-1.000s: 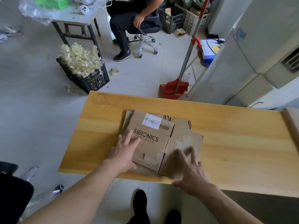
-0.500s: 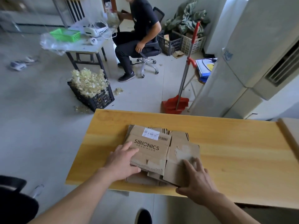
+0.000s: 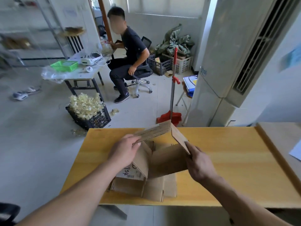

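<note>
Bottom flaps (image 3: 153,188): nearest the person, they lie flat on the surface (image 3: 236,168), slotted and creased, not yet folded.
Left hand (image 3: 125,150): its fingers are curled over the left edge of the raised panel and pinch it.
Right hand (image 3: 200,163): it clasps the free edge of the right-hand wall, thumb on one face and fingers behind.
Cardboard box (image 3: 166,162): it stands half opened between the two hands, near the front middle of the surface, its lower part resting there.
Handling: it is judged light and fairly stiff across each wall, yet floppy at the scored folds, so it may skew or collapse if only one side is held. The dry board should not slip, though thin edges can crush or tear under a hard squeeze.
Where to hold: opposite walls, close to the creases, look best, as the hands do now.
Looks: plain brown corrugated board, worn, with dark handwriting and a pale label on the left outer wall.
Top panel (image 3: 154,131): it is lifted and tilted, showing its fluted edge.
Beyond: a red dustpan (image 3: 171,118), a black crate (image 3: 92,118) and a seated person (image 3: 128,51) are well apart on the floor.
</note>
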Action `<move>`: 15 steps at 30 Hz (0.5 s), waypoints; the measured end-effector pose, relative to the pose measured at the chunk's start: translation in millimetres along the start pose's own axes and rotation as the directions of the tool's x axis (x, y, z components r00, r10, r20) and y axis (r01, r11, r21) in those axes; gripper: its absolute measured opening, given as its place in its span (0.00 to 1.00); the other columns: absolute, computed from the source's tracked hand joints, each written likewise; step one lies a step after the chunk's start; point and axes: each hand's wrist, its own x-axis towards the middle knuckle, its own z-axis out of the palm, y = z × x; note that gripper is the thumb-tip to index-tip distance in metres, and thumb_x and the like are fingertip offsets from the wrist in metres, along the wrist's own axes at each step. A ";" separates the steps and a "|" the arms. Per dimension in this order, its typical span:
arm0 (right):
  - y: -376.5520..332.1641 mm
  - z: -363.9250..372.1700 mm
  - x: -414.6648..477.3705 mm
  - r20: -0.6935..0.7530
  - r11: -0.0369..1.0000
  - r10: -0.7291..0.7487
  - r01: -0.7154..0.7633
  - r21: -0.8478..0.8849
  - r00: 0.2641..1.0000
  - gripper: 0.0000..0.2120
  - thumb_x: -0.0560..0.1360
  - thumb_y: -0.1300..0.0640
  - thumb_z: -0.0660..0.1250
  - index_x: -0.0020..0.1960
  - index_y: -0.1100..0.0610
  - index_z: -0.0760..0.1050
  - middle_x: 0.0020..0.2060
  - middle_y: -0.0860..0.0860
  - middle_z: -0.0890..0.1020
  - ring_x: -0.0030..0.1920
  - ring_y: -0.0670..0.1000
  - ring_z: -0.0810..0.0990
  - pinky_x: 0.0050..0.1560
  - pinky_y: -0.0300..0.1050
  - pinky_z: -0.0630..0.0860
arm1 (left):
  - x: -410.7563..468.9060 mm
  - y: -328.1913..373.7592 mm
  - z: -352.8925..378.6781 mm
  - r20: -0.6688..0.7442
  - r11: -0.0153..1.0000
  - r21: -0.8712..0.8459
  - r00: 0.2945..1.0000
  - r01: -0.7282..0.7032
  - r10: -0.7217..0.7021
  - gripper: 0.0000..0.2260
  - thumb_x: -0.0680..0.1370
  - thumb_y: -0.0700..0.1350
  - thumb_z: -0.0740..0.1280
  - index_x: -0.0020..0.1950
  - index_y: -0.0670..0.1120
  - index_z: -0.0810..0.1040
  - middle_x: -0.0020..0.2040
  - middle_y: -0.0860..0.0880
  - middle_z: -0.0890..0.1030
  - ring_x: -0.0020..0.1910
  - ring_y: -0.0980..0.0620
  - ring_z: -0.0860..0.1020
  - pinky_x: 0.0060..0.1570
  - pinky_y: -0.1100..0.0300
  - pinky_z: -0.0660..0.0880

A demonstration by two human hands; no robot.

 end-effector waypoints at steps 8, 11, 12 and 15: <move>-13.4 -103.4 11.2 -0.107 0.984 0.130 -0.142 -0.104 0.986 0.15 0.75 0.49 0.55 0.38 0.58 0.72 0.32 0.52 0.78 0.37 0.60 0.77 0.34 0.47 0.72 | 42.0 94.5 -9.8 -0.157 0.995 -0.082 0.987 -0.053 0.039 0.08 0.79 0.42 0.65 0.44 0.44 0.83 0.44 0.46 0.80 0.49 0.43 0.77 0.47 0.55 0.72; 4.1 -123.0 6.3 -0.027 0.965 0.223 -0.225 -0.138 0.974 0.13 0.72 0.51 0.57 0.34 0.58 0.69 0.29 0.50 0.75 0.35 0.58 0.76 0.31 0.43 0.67 | 51.8 117.3 -1.9 -0.117 0.992 -0.119 0.993 -0.036 0.022 0.07 0.78 0.42 0.67 0.45 0.42 0.83 0.44 0.46 0.83 0.48 0.43 0.79 0.46 0.57 0.73; 10.4 -125.0 3.4 -0.007 0.957 0.249 -0.247 -0.154 0.968 0.09 0.71 0.55 0.58 0.35 0.57 0.70 0.30 0.51 0.75 0.37 0.58 0.77 0.30 0.43 0.68 | 53.9 122.8 2.3 -0.097 0.991 -0.128 0.995 -0.028 0.016 0.07 0.78 0.42 0.67 0.48 0.43 0.84 0.47 0.47 0.83 0.50 0.45 0.79 0.48 0.60 0.72; 28.5 -122.9 -7.9 -0.010 0.939 0.308 -0.305 -0.160 0.951 0.07 0.73 0.56 0.57 0.45 0.55 0.73 0.38 0.52 0.79 0.42 0.57 0.79 0.37 0.46 0.74 | 62.1 134.6 21.0 0.001 0.992 -0.125 1.000 -0.025 0.026 0.07 0.79 0.42 0.67 0.49 0.42 0.84 0.49 0.44 0.83 0.51 0.44 0.78 0.47 0.60 0.70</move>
